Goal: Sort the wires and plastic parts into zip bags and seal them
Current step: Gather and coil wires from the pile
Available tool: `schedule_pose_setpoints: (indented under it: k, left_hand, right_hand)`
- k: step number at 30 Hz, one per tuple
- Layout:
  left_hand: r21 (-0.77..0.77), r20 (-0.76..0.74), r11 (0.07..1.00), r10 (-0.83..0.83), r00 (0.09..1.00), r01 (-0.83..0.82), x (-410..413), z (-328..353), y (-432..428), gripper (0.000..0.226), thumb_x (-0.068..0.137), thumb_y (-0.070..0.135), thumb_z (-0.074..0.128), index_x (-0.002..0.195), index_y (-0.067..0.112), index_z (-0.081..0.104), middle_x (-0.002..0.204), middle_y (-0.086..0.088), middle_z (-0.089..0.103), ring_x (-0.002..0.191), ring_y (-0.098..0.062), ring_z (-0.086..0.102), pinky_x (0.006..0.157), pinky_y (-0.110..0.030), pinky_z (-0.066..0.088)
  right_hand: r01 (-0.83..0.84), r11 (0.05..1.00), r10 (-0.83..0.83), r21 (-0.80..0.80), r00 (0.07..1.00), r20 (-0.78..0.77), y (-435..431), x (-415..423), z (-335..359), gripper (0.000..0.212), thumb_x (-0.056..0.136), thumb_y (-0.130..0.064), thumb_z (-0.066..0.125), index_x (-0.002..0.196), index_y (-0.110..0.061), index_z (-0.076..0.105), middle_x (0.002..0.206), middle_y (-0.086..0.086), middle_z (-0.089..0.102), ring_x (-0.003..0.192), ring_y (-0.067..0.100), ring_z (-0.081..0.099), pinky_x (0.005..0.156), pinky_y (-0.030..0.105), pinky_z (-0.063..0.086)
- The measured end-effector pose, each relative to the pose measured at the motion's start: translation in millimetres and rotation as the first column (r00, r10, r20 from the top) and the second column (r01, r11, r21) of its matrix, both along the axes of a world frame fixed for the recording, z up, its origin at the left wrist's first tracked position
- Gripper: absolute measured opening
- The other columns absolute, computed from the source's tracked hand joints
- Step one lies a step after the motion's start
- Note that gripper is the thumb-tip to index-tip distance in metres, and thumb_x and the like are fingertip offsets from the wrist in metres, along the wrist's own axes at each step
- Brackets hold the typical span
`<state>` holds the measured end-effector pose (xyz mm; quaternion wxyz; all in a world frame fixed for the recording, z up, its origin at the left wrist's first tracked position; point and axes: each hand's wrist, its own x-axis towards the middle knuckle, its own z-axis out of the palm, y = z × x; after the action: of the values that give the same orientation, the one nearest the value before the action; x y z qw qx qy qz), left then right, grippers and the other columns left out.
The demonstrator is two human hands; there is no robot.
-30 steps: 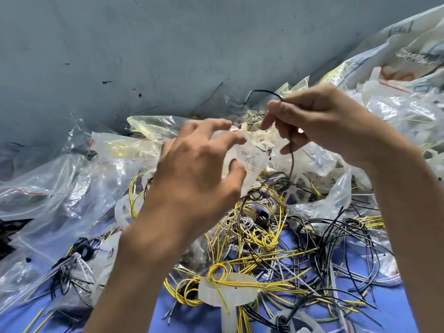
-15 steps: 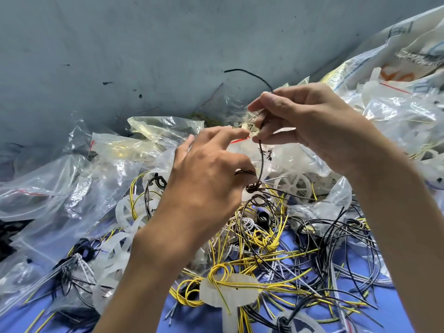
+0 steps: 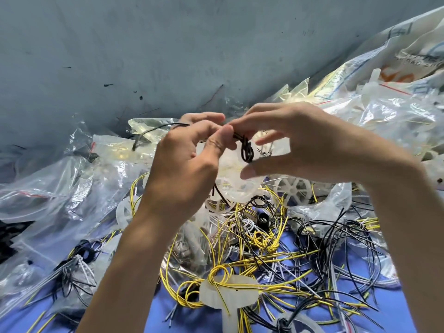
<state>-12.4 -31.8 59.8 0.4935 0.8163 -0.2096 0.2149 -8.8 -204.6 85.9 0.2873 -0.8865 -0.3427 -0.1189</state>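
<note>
I've brought the left hand (image 3: 187,164) up to meet the right hand (image 3: 300,140), and the black wire (image 3: 247,152) that hung straight below the right fingers is now a small coil between both thumbs, its loose end poking out past the left fingers.

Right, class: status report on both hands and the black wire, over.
Left hand pinches black wire, looped in a small coil. Right hand cupped round the coil, grip unclear. Tangled wire pile lies below, zip bags around.

Grey-blue wall (image 3: 168,44) — scuffed, flecked with dark marks; blue surface (image 3: 12,324) below
</note>
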Motion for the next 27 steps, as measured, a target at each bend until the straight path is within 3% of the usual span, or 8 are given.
schedule_pose_setpoints:
  k: [2,5,9,12,17,19,22,27]
  left_hand:
    - [-0.062,-0.005,0.998,-0.015,1.0,0.015,-1,3,0,0.028,0.094,0.025,0.056,0.067,0.029,0.061,0.103,0.009,0.065,0.089,0.012,0.056,0.077,-0.001,0.037]
    - [-0.113,-0.015,0.994,-0.005,1.0,0.003,0,5,3,0.026,0.089,0.038,0.057,0.067,0.025,0.063,0.077,0.006,0.066,0.069,0.002,0.053,0.061,-0.003,0.035]
    - [-0.151,-0.018,0.988,0.016,1.0,-0.019,1,6,6,0.013,0.079,0.044,0.059,0.079,0.031,0.063,0.084,0.014,0.072,0.081,0.0,0.065,0.074,-0.01,0.046]
    - [-0.189,0.009,0.982,0.023,1.0,-0.021,-2,13,11,0.017,0.075,0.039,0.065,0.09,0.037,0.057,0.087,0.018,0.071,0.085,0.001,0.066,0.072,-0.01,0.047]
    - [-0.318,0.055,0.942,0.133,0.99,-0.109,-6,24,20,0.019,0.075,0.038,0.061,0.093,0.04,0.055,0.092,0.015,0.069,0.091,-0.014,0.067,0.087,-0.037,0.051]
    - [-0.39,0.079,0.914,0.156,0.985,-0.114,-8,30,22,0.012,0.076,0.036,0.057,0.087,0.036,0.059,0.09,0.015,0.067,0.086,-0.008,0.065,0.081,-0.03,0.051]
    - [-0.451,0.101,0.888,0.147,0.984,-0.086,-13,35,29,0.012,0.083,0.032,0.049,0.088,0.03,0.059,0.085,0.014,0.066,0.072,0.0,0.064,0.066,-0.015,0.046]
    - [-0.306,0.053,0.952,0.038,0.998,-0.02,-17,40,40,0.02,0.089,0.036,0.043,0.087,0.03,0.061,0.08,0.014,0.071,0.063,-0.002,0.064,0.06,-0.011,0.046]
  right_hand:
    - [0.019,0.996,-0.02,0.089,1.0,0.019,3,2,-1,0.051,0.071,-0.033,0.075,0.12,-0.024,0.063,0.093,-0.01,0.067,0.084,0.006,0.064,0.081,0.033,0.054]
    - [0.032,0.983,-0.043,0.181,0.998,0.054,2,3,-2,0.037,0.074,-0.024,0.077,0.11,-0.018,0.069,0.079,-0.002,0.07,0.072,0.012,0.065,0.077,0.035,0.055]
    - [0.042,0.984,-0.065,0.172,0.989,0.136,-3,2,0,0.032,0.084,-0.028,0.06,0.111,-0.013,0.067,0.076,-0.006,0.066,0.068,0.015,0.059,0.067,0.022,0.05]
    - [0.069,0.985,-0.097,0.16,0.98,0.176,-5,2,2,0.036,0.089,-0.026,0.048,0.119,-0.015,0.064,0.081,-0.015,0.066,0.07,0.028,0.062,0.067,0.033,0.047]
    - [0.066,0.994,-0.082,0.092,0.979,0.187,-10,-1,6,0.027,0.091,-0.019,0.051,0.115,-0.017,0.064,0.081,-0.016,0.068,0.078,0.011,0.065,0.073,0.019,0.047]
    - [0.079,0.995,-0.089,0.065,0.98,0.175,-14,-4,8,0.021,0.091,-0.019,0.057,0.11,-0.018,0.066,0.081,-0.015,0.071,0.075,0.012,0.065,0.069,0.017,0.046]
    - [0.067,0.998,-0.066,0.002,0.985,0.162,-18,-8,11,0.02,0.088,-0.017,0.063,0.106,-0.021,0.071,0.079,-0.014,0.071,0.068,-0.01,0.061,0.062,-0.001,0.037]
    - [0.017,0.999,-0.015,-0.032,0.999,0.048,-21,-12,14,0.026,0.078,-0.022,0.072,0.097,-0.04,0.071,0.084,-0.014,0.073,0.082,-0.004,0.066,0.082,0.017,0.049]
